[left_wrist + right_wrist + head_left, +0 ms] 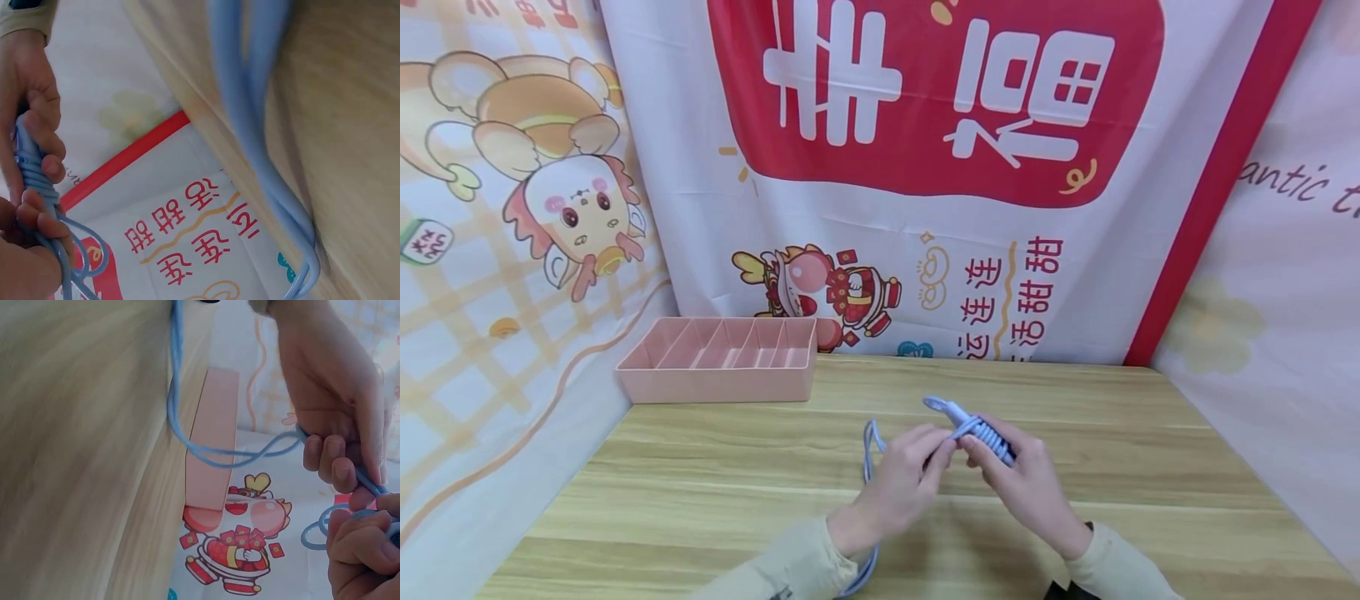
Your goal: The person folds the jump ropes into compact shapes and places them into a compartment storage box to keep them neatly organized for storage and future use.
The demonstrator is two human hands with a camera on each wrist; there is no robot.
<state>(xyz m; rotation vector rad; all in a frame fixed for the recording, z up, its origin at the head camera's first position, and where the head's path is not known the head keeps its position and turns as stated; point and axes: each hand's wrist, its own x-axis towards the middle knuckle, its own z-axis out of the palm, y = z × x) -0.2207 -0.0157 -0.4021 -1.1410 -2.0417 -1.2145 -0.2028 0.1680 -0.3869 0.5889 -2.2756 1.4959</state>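
Observation:
A light-blue jump rope is held over the table, its cord wound in tight coils round the handle. A loop sticks out at the handle's far end. My right hand grips the coiled part, thumb on the near side and fingers behind. Close beside it, my left hand pinches the doubled cord where it leaves the coils. In the left wrist view, slack cord hangs near the camera. The right wrist view shows the cord running from my left hand down along the table.
A pink divided tray stands at the table's back left. The wooden table meets printed cloth walls at the back and sides. A length of cord trails under my left forearm toward the near edge.

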